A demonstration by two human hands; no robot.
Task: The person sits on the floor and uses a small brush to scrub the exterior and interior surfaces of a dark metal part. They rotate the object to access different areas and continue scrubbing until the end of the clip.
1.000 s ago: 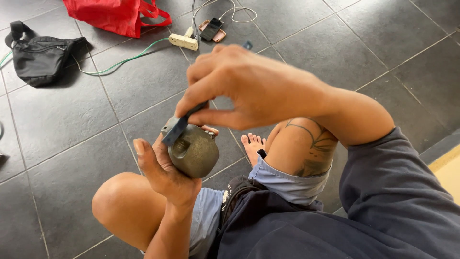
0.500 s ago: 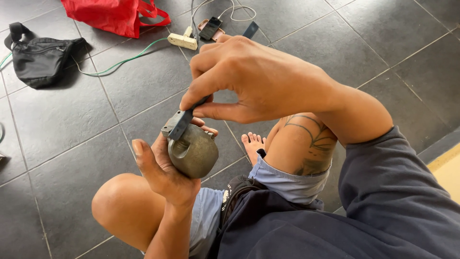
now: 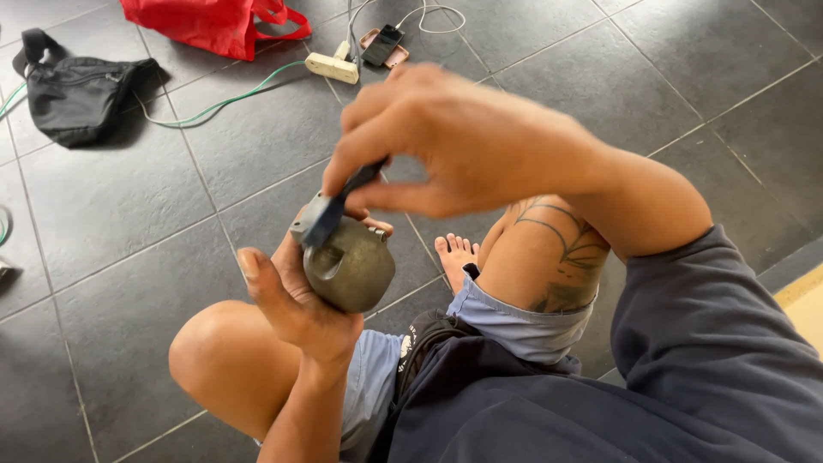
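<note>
Here, left hand [image 3: 296,300] gripping round metal part [image 3: 350,267], right hand [image 3: 454,141] pinching blue tool [image 3: 330,214] (black bag [image 3: 77,90] behind)

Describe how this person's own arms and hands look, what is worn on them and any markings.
Both hands are bare: the left hand and right hand wear no gloves, rings or watch that show. The right arm has a dark navy sleeve pushed up above the elbow; the left forearm is bare. No markings show on either arm.

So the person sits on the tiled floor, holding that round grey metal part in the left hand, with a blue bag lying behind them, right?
Not quite: the head view shows the bag is red, not blue. The left hand does hold the round grey metal part.
</note>
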